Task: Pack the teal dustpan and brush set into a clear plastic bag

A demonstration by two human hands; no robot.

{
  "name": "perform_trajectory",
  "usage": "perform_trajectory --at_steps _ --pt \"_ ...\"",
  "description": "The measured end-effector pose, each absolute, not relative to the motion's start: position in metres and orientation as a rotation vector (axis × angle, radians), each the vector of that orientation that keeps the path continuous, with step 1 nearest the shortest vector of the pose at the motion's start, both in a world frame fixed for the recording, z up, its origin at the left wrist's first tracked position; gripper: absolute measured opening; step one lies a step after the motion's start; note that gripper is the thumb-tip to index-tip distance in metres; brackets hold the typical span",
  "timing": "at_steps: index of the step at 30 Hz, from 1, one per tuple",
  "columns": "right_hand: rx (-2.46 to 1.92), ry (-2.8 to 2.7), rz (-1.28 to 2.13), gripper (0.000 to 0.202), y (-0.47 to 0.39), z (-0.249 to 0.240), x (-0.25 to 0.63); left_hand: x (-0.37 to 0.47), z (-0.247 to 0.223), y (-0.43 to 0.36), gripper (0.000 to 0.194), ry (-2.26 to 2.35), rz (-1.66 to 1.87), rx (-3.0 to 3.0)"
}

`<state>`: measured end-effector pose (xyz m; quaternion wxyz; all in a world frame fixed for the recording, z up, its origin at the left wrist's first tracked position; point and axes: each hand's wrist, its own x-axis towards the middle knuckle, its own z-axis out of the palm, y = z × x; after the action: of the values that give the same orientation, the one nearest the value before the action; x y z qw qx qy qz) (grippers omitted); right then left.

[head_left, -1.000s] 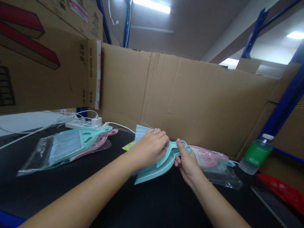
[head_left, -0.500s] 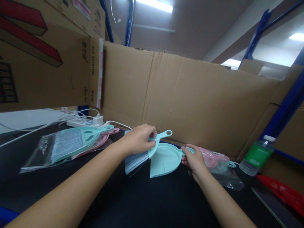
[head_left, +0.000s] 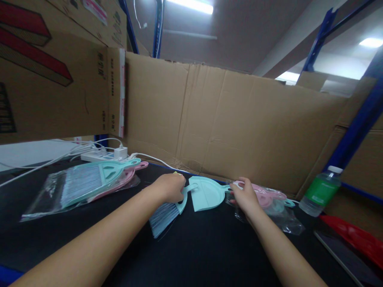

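Observation:
My left hand (head_left: 170,188) is closed around a small mint-green hand brush (head_left: 183,203). The brush's pale blue-grey bristles (head_left: 164,218) point down and left over the black tabletop, and its handle reaches right, in front of the dustpan's edge. Its grip area is partly hidden by my fingers. A matching mint-green dustpan (head_left: 208,194) lies to the right, its wide edge facing the brush. With thumb and fingers, my right hand (head_left: 243,195) grips the end of the dustpan's handle, which is mostly covered.
Bagged brush-and-dustpan sets in mint and pink lie at left (head_left: 98,179) and right (head_left: 269,199). A green-labelled bottle (head_left: 321,191), a red item (head_left: 353,239) and a flat dark device (head_left: 341,255) stand farther right. Behind are a power strip (head_left: 98,154) and a cardboard wall (head_left: 233,123).
The brush has moved left and toward me, turning its bristles lower. The dustpan has shifted slightly away from me, with my right hand still at its handle. The view has shifted a little.

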<state>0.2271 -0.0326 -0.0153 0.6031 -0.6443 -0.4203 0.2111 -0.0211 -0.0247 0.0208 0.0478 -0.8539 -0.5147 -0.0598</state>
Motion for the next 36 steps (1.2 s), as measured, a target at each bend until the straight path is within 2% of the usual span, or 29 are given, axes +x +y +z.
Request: perform_trajectory --at_steps 8,15,21,26,29,36 --pt "-1.519 -1.144 0.408 0.04 -0.033 -0.017 0.228 -0.028 0.027 -0.023 0.018 -1.654 -0.081 -2.622" --pt "-1.491 -1.191 0.409 0.023 -0.036 -0.016 0.224 -0.033 0.034 -0.021 0.02 -1.689 -0.283 -2.5" --pt "-1.426 -1.076 0.401 0.025 -0.037 -0.005 0.225 -0.036 0.042 -0.017 0.022 -1.704 -0.737 -2.356" --pt "-1.224 -0.73 0.718 0.018 -0.043 0.009 0.229 -0.041 0.047 -0.012 0.023 -1.738 -1.046 -2.247" --pt "-1.181 -0.631 0.836 0.011 -0.046 0.013 0.231 -0.046 0.043 -0.006 0.023 -1.755 -1.01 -2.242" --pt "-1.164 -0.649 0.852 0.013 -0.044 0.008 0.234 -0.05 0.035 0.002 0.023 -1.805 -0.843 -2.315"
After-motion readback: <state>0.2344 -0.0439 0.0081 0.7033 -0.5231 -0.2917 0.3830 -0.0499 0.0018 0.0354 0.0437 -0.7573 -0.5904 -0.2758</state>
